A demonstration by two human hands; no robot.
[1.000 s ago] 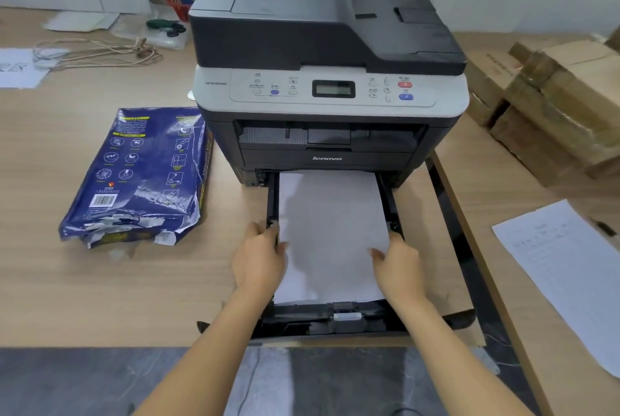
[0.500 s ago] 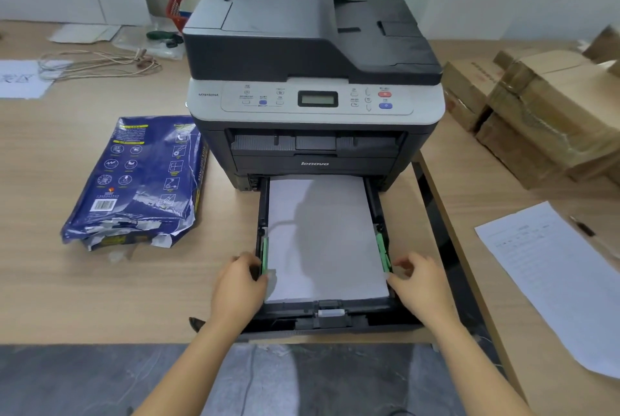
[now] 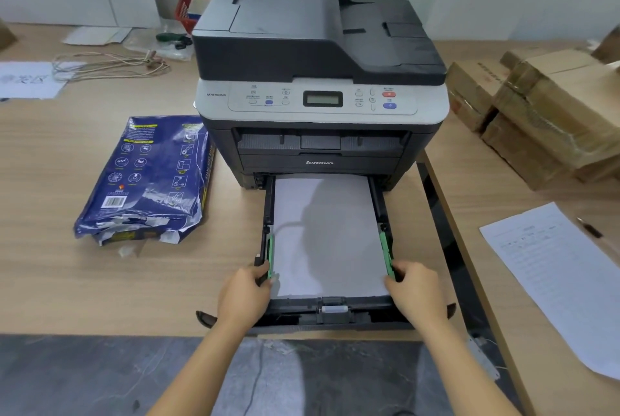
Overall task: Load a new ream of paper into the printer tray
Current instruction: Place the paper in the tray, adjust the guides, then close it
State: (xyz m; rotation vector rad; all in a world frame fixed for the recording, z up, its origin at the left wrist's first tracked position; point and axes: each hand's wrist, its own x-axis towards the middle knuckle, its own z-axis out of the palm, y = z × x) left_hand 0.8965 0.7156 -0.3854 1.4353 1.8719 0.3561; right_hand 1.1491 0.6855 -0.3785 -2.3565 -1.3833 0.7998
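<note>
Left hand (image 3: 243, 295) curled round the left wall of the pulled-out black plastic paper tray (image 3: 335, 313), fingertips pinched on the green left paper guide (image 3: 270, 256). Right hand (image 3: 416, 291) gripping the tray's right wall likewise, fingers closed against the green right paper guide (image 3: 386, 254). Flat stack of white paper (image 3: 327, 234) lying in the tray between the two guides, far end running under the front of the printer. Tray drawn out toward the viewer from the base of the dark grey and light grey multifunction printer (image 3: 318, 80), which stands on a light wooden table (image 3: 50, 281); near end of the tray reaching the table's front edge. Torn-open dark blue ream wrapper (image 3: 147, 181) lying flat on the table just left of the printer, ragged open end toward the viewer. Brown cardboard boxes (image 3: 543, 107) stacked well to the right of the printer. Printed white sheet (image 3: 563, 274) on the table right of the tray, nearer the viewer than the boxes. Red plastic basket (image 3: 189, 11) partly hidden behind the printer's back left corner, with a loose coil of beige cord (image 3: 110, 65) farther left of it.
</note>
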